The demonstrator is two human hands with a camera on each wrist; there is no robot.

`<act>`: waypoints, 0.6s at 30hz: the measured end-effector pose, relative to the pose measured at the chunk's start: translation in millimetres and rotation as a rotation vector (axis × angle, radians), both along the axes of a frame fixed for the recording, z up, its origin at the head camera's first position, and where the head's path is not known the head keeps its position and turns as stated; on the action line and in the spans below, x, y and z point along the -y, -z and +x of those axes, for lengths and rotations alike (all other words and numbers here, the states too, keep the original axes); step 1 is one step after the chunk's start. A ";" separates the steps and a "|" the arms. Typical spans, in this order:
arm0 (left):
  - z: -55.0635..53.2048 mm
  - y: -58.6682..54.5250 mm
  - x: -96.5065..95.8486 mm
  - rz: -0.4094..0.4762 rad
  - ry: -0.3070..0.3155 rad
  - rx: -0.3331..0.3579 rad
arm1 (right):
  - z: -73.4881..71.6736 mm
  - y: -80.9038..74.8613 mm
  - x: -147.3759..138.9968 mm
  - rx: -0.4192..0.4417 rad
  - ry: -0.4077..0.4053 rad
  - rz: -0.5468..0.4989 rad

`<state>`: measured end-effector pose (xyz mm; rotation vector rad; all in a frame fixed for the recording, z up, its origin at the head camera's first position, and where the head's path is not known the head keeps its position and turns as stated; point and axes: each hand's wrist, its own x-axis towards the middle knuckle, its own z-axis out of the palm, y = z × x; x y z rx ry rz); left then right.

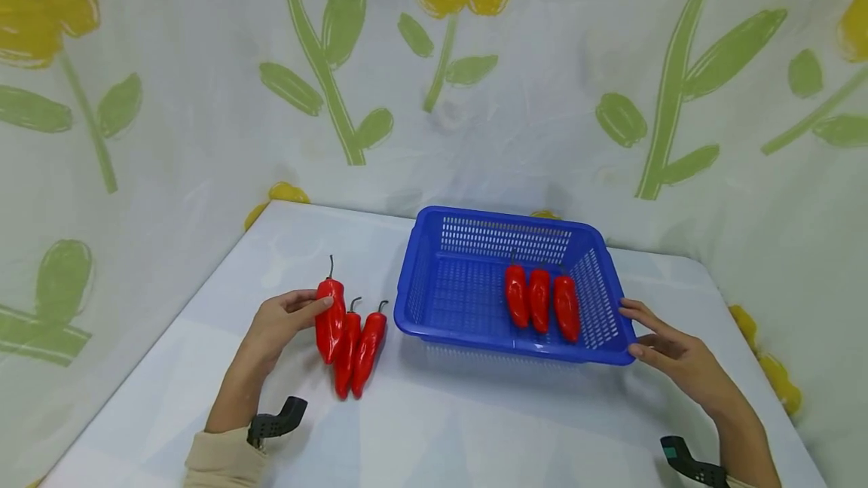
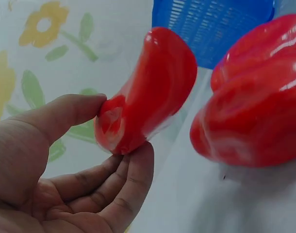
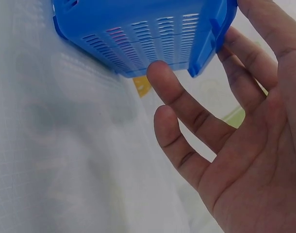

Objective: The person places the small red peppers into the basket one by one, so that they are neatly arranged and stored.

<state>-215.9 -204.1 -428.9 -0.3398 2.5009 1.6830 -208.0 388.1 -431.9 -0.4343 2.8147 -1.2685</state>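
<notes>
A glossy red chili pepper [image 1: 330,320] with a thin dark stem is pinched between the thumb and fingers of my left hand [image 1: 288,322]. Two more red peppers [image 1: 367,355] lie side by side on the table, just right of the held one; they loom large as red peppers [image 2: 254,107] in the left wrist view. A blue plastic basket [image 1: 434,333] contains three red peppers [image 1: 539,301] toward its right end. At the basket's right front corner, my right hand [image 1: 685,364] holds the rim with thumb and fingertips, other fingers [image 3: 179,141] spread below.
The basket stands near the back of the white table [image 1: 434,428]. Behind and beside the table hangs a pale cloth [image 1: 529,141] printed with yellow flowers and green leaves. Dark wrist straps [image 1: 274,422] sit on both wrists.
</notes>
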 end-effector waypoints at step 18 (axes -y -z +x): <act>-17.0 -25.7 -45.4 0.129 0.082 -0.079 | 0.2 1.5 1.4 0.004 -0.006 -0.008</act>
